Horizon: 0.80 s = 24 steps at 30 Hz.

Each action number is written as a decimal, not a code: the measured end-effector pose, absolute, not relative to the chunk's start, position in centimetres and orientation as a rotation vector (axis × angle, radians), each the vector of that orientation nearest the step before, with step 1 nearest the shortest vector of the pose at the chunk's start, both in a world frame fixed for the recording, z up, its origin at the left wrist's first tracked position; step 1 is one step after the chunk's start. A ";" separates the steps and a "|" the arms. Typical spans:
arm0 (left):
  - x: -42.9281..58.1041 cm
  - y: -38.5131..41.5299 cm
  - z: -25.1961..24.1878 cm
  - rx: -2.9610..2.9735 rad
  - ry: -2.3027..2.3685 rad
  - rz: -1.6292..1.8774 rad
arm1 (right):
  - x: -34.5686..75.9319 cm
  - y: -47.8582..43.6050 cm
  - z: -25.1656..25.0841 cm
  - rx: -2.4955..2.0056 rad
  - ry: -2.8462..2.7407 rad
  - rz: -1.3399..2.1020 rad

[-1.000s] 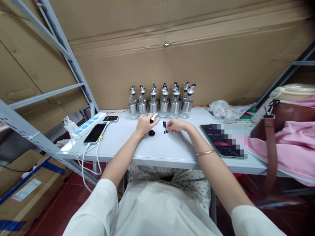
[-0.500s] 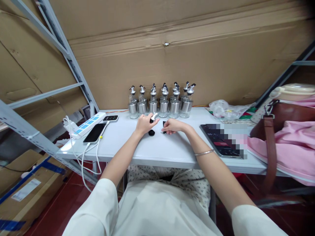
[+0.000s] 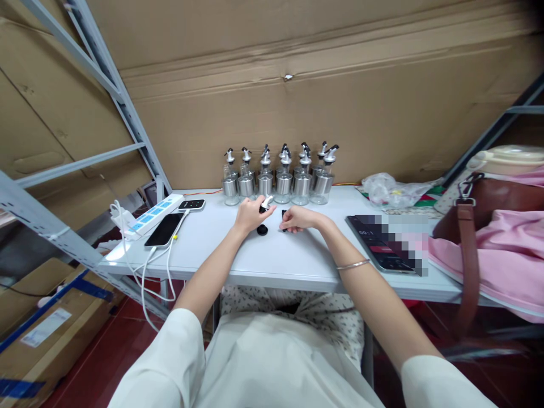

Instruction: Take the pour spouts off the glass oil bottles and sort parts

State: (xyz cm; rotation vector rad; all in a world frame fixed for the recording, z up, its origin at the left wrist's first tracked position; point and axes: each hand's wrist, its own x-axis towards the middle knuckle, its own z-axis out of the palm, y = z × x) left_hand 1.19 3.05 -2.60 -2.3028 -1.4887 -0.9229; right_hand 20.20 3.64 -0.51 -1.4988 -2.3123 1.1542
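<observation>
Left hand (image 3: 250,214) closed round a silver-and-black pourer (image 3: 267,201), black cap (image 3: 262,230) nearby on white table (image 3: 272,262), right hand (image 3: 300,219) pinched at small black pieces (image 3: 283,213), hold unclear, bottles (image 3: 283,184) standing behind.

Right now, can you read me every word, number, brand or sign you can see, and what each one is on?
"00:1": on the large phone at the right; pixelation covers what follows.
Red bar on its screen: too blurred to read.
Small black-faced device: marks too small to read.
White label on the floor carton: unreadable.
</observation>
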 end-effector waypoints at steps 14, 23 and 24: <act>1.2 3.1 -2.5 -2.361 -1.473 -0.943 | 20.6 3.2 1.0 -1.364 -2.035 0.951; 2.1 2.8 -2.5 -2.554 -1.349 -0.782 | 18.9 2.5 1.3 -1.068 -1.813 1.060; 2.1 2.7 -2.4 -2.581 -1.332 -0.773 | 18.9 2.6 1.2 -1.065 -1.786 1.058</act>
